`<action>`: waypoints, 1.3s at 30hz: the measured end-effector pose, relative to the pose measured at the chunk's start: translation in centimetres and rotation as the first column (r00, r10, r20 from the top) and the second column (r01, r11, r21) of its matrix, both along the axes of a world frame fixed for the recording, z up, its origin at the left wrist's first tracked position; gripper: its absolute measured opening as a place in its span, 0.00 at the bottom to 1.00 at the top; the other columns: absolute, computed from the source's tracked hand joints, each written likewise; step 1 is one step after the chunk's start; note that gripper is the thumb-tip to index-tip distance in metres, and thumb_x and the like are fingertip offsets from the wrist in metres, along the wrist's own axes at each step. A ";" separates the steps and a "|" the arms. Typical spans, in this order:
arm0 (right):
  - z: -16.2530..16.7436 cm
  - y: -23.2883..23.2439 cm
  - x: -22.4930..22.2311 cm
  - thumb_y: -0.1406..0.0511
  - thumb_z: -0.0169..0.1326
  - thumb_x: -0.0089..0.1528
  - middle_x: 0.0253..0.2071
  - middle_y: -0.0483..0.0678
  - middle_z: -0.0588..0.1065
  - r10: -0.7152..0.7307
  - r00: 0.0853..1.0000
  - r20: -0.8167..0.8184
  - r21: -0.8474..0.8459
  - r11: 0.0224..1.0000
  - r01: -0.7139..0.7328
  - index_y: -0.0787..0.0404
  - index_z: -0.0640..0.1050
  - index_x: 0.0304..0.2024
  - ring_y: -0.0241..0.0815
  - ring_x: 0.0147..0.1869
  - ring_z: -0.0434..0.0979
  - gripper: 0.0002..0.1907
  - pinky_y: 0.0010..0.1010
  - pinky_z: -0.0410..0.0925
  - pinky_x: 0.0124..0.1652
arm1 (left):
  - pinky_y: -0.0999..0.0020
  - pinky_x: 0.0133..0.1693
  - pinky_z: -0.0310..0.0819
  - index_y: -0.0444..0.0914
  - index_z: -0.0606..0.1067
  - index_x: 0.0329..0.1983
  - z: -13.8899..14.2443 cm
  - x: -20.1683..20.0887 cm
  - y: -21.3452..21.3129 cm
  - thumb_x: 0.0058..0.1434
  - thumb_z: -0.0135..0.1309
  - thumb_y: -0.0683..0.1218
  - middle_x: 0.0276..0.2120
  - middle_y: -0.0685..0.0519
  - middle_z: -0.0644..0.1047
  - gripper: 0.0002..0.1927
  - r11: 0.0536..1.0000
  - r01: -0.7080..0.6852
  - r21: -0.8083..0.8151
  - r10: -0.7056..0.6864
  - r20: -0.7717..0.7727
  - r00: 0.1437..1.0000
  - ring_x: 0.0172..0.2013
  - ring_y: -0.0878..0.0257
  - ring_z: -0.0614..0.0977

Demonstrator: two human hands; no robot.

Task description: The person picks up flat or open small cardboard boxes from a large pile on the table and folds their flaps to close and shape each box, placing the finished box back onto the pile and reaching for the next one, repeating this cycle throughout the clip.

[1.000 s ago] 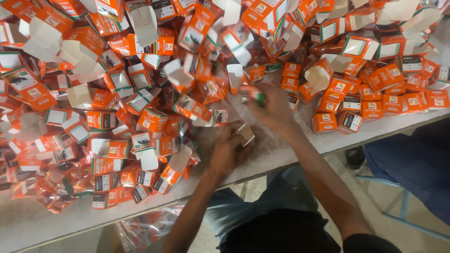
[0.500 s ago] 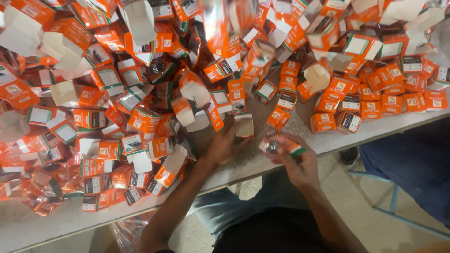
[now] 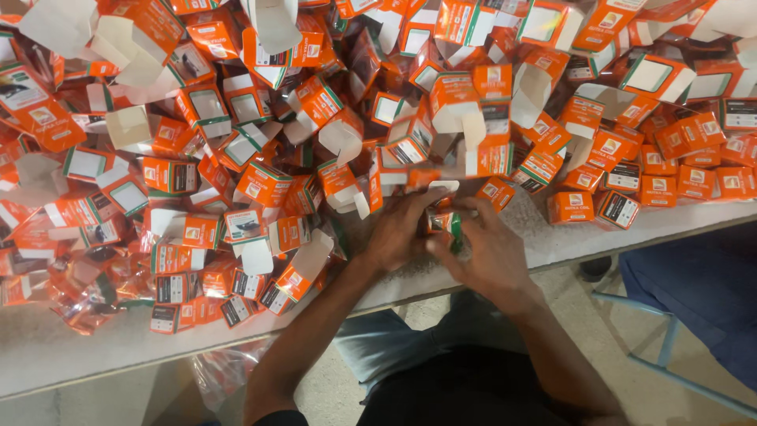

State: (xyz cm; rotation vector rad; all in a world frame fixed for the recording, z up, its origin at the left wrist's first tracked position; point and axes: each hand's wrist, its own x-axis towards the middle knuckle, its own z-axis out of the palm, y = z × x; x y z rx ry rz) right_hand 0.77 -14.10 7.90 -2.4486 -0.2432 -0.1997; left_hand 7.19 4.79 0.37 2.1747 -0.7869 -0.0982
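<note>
Both of my hands meet over the front edge of the table. My left hand [image 3: 400, 235] and my right hand [image 3: 481, 254] together hold one small orange carton [image 3: 443, 222] with green trim; its flap end points away from me. A big heap of the same small orange cartons [image 3: 260, 185], many open with white flaps up, covers the table behind and to the left of my hands. A few closed cartons [image 3: 571, 207] stand in a row just right of my hands.
The pale table top [image 3: 95, 347] runs across the view, its front edge near my lap. Crumpled clear plastic wrap [image 3: 229, 375] hangs below the edge at left. A blue metal stool frame [image 3: 662, 355] and blue cloth [image 3: 702, 284] are at right.
My right hand came back from the pile toward me with a carton, and my left hand has moved in to join it on that carton. The camera has tilted closer.
</note>
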 end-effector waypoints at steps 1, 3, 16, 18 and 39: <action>0.3 -0.3 -0.1 0.57 0.66 0.53 0.63 0.59 0.66 0.045 0.997 0.070 -0.046 0.998 -0.041 0.63 0.81 0.49 0.60 0.57 0.73 0.25 0.50 0.69 0.49 | 0.50 0.63 0.65 0.46 0.62 0.71 0.1 0.1 0.1 0.48 0.70 0.44 0.58 0.47 0.77 0.47 0.999 0.013 -0.029 -0.011 0.069 0.998 0.55 0.49 0.78; 0.7 -1.1 -0.3 0.56 0.65 0.48 0.72 0.66 0.55 0.162 0.967 0.198 -0.150 0.980 -0.134 0.62 0.83 0.50 0.69 0.69 0.62 0.29 0.55 0.63 0.58 | 0.49 0.62 0.63 0.45 0.62 0.69 0.2 0.1 0.3 0.47 0.71 0.46 0.58 0.45 0.75 0.46 0.998 0.016 -0.068 -0.006 0.136 0.991 0.59 0.45 0.76; -3.8 0.1 3.1 0.55 0.63 0.60 0.58 0.49 0.72 0.046 0.976 0.213 -0.350 0.936 0.032 0.56 0.83 0.36 0.51 0.62 0.72 0.13 0.50 0.64 0.55 | 0.53 0.60 0.68 0.45 0.66 0.66 -0.3 -0.1 0.2 0.52 0.71 0.49 0.54 0.48 0.78 0.39 0.991 -0.053 -0.124 0.075 0.179 0.981 0.57 0.49 0.79; -4.2 -0.2 3.0 0.53 0.63 0.61 0.60 0.45 0.73 -0.013 0.976 0.216 -0.237 0.969 0.065 0.55 0.83 0.40 0.50 0.61 0.74 0.14 0.49 0.66 0.55 | 0.55 0.61 0.69 0.44 0.66 0.66 -0.2 0.1 0.0 0.52 0.72 0.49 0.55 0.48 0.78 0.40 0.982 -0.060 -0.180 0.091 0.168 0.982 0.58 0.49 0.78; -1.9 1.7 1.9 0.40 0.65 0.45 0.62 0.63 0.64 0.175 0.974 0.144 -0.442 0.892 -0.095 0.58 0.77 0.52 0.65 0.71 0.60 0.41 0.58 0.58 0.61 | 0.54 0.61 0.69 0.44 0.67 0.66 -0.3 0.0 0.4 0.54 0.69 0.48 0.53 0.49 0.80 0.37 0.988 -0.027 -0.155 0.054 0.172 0.984 0.55 0.51 0.81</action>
